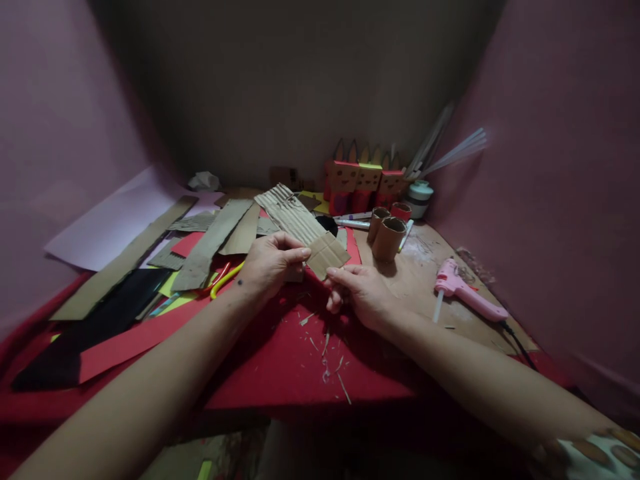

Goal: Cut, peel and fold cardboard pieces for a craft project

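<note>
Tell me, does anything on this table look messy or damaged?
Yes: pale slivers are strewn across the red cloth below the held cardboard piece, like unswept trimmings. Beyond it, the ribbed cardboard strip looks torn near its far end, where a ragged dark patch breaks the ridges.

Mauve walls (pixel 565 167) frame red cloth (pixel 280 367), a pink glue gun (pixel 450 280), a tan cardboard piece (pixel 327 255) and a ridge-striped beige strip (pixel 293 217).

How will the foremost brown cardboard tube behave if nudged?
The foremost brown cardboard tube looks hollow, so it's probably light. Standing on end, it might tip if pushed high. Its round wall suggests it would likely roll once over.
</note>
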`<state>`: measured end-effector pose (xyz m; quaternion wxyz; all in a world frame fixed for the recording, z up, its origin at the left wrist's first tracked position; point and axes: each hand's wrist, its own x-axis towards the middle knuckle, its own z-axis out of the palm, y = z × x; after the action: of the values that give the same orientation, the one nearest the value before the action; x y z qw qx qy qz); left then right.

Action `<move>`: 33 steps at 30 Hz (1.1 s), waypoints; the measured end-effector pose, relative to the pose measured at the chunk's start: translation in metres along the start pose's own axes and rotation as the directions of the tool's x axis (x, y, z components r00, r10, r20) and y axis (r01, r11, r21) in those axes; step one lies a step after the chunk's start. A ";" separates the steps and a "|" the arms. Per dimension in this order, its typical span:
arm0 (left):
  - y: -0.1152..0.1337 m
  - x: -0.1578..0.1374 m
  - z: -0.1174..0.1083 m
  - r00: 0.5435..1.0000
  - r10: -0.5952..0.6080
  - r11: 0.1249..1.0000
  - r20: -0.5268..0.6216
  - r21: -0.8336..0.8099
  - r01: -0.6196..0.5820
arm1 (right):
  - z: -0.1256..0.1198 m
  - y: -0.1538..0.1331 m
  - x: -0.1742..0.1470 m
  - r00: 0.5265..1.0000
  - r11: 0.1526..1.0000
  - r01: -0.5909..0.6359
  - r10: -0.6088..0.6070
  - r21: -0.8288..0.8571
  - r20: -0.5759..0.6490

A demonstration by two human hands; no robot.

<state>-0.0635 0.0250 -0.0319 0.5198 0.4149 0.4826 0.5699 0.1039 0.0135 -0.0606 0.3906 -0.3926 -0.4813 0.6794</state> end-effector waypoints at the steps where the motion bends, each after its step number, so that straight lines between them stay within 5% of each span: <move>1: 0.000 0.000 0.000 1.000 -0.002 1.000 -0.003 0.002 0.002 | 0.000 0.000 0.000 1.000 1.000 -0.011 0.010 -0.015 -0.007; 17: 0.002 0.003 -0.002 0.999 -0.038 0.999 0.033 -0.023 0.039 | 0.000 0.004 0.003 0.987 0.987 0.144 -0.148 0.070 0.061; 21: 0.008 0.002 -0.006 0.997 -0.036 0.999 0.070 -0.009 0.037 | -0.004 -0.006 0.003 0.990 0.985 0.126 -0.133 0.115 0.053; 27: 0.007 -0.005 -0.004 0.940 -0.045 0.982 0.338 0.186 -0.019 | -0.002 -0.016 0.000 0.999 0.987 0.042 -0.041 0.158 -0.007; 31: 0.001 -0.005 0.000 0.962 0.051 0.998 0.270 0.026 -0.061 | 0.001 -0.017 0.003 0.995 0.945 0.002 0.031 0.326 -0.094; 33: -0.001 -0.005 0.000 0.963 -0.024 1.000 0.269 0.022 0.018 | 0.000 -0.019 0.005 0.987 0.916 0.029 0.037 0.400 -0.156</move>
<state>-0.0625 0.0204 -0.0331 0.5826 0.4884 0.4173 0.4979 0.1048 0.0223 -0.0426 0.4989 -0.3586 -0.2979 0.7307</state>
